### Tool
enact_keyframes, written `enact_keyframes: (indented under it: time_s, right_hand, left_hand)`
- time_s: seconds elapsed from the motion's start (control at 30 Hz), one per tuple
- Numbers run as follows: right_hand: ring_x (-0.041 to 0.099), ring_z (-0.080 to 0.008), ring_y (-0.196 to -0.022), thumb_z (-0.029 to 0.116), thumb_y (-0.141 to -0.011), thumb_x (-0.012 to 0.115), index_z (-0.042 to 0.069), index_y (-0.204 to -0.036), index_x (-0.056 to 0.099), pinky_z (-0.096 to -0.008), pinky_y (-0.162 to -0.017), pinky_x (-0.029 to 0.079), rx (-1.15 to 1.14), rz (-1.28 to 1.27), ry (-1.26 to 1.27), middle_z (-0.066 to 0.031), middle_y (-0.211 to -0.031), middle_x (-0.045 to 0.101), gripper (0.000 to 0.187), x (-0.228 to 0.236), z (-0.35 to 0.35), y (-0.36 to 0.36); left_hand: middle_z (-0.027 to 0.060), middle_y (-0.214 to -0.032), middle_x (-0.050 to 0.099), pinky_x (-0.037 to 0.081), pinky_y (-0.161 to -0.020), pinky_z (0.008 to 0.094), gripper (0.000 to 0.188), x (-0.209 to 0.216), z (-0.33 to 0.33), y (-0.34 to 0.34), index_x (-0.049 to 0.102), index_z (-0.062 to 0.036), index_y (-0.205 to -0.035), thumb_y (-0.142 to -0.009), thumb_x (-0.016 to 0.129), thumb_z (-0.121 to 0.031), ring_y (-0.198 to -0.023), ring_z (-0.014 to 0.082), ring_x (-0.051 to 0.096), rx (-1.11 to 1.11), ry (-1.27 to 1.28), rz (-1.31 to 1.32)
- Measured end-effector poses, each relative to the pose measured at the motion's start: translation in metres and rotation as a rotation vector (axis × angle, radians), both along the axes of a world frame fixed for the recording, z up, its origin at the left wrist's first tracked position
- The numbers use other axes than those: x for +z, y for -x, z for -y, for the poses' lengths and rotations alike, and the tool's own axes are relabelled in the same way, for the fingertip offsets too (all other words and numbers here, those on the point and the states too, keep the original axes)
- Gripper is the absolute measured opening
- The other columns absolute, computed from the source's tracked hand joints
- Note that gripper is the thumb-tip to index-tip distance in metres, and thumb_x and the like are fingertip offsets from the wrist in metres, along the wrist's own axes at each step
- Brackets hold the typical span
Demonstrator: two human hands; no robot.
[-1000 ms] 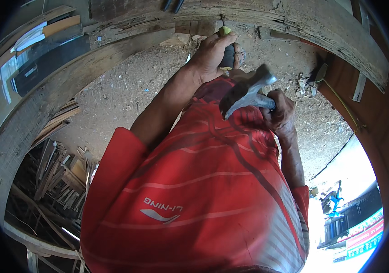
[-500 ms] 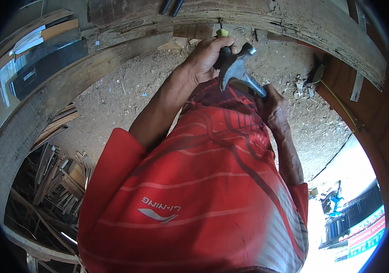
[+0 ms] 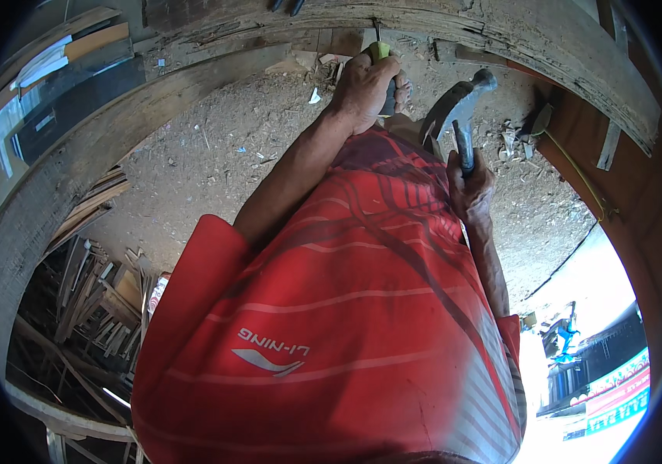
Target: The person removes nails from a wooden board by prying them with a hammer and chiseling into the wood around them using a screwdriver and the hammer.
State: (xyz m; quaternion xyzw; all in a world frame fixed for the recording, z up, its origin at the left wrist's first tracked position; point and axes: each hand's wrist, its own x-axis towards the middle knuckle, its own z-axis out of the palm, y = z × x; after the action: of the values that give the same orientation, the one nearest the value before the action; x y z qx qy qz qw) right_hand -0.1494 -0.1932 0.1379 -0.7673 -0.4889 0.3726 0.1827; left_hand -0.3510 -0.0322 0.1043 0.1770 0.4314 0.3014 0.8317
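metal hammer (image 3: 457, 99) and a yellow-green-handled tool (image 3: 380, 50), one in each hand.
the right hand (image 3: 472, 192) grips the hammer, its head apart from the tool; the left hand (image 3: 362, 93) is closed around the tool, whose thin shaft points toward a wooden beam (image 3: 455, 21).

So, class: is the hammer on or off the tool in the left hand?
Off: ground shows between the hammer's head and the tool in the left hand.
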Motion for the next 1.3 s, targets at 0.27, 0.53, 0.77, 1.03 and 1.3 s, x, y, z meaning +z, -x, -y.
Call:
enact_keyframes:
  time_s: [0.27, 0.53, 0.77, 1.03, 1.3]
  right_hand:
    - [0.061, -0.0257, -0.051, 0.026, -0.096, 0.068, 0.003, -0.081, 0.054, -0.0405, -0.053, 0.048, -0.085, -0.056, -0.082, -0.0131, -0.058, 0.059, 0.03, -0.001, 0.004, 0.0]
    - [0.05, -0.0215, -0.048, 0.027, -0.095, 0.071, 0.003, -0.079, 0.054, -0.0392, -0.05, 0.043, -0.064, 0.031, -0.079, -0.0125, -0.056, 0.051, 0.033, 0.002, 0.003, -0.003]
    - [0.054, -0.026, -0.051, 0.026, -0.094, 0.071, 0.003, -0.082, 0.057, -0.0408, -0.053, 0.045, -0.051, 0.03, -0.102, -0.0131, -0.06, 0.054, 0.029, 0.007, 0.003, -0.005]
    - [0.058, -0.0341, -0.061, 0.018, -0.091, 0.071, 0.003, -0.086, 0.058, -0.0448, -0.058, 0.046, -0.001, 0.026, -0.131, -0.0155, -0.074, 0.056, 0.02, 0.004, 0.007, 0.003]
    - [0.065, -0.035, -0.066, 0.023, -0.086, 0.069, 0.005, -0.087, 0.059, -0.044, -0.059, 0.051, 0.197, -0.116, -0.197, -0.0156, -0.078, 0.061, 0.021, -0.027, -0.042, 0.015]
  left_hand:
    - [0.0024, -0.076, 0.056, 0.048, -0.051, 0.0321, 0.015, -0.011, 0.007, -0.003, 0.052, -0.0095, -0.094, -0.101, 0.057, -0.021, -0.059, 0.0134, 0.055, -0.005, -0.114, -0.119]
    - [0.0027, -0.075, 0.057, 0.049, -0.051, 0.032, 0.017, -0.002, 0.005, -0.014, 0.052, -0.0086, -0.094, -0.103, 0.055, -0.023, -0.058, 0.0139, 0.057, 0.018, 0.002, -0.157]
    - [0.0048, -0.065, 0.057, 0.047, -0.048, 0.0341, 0.024, -0.016, -0.009, -0.002, 0.052, -0.0011, -0.094, -0.105, 0.051, -0.023, -0.051, 0.0157, 0.057, -0.217, -0.425, -0.55]
    - [0.0046, -0.074, 0.059, 0.05, -0.058, 0.0305, 0.019, 0.011, 0.038, 0.028, 0.053, -0.0028, -0.105, -0.102, 0.059, -0.02, -0.063, 0.0138, 0.06, -0.214, -0.555, -0.638]
    - [0.0064, -0.083, 0.066, 0.05, -0.065, 0.0324, 0.026, 0.036, -0.089, 0.077, 0.062, -0.0035, -0.101, -0.098, 0.067, -0.029, -0.074, 0.0185, 0.065, -0.021, -1.175, -1.326]
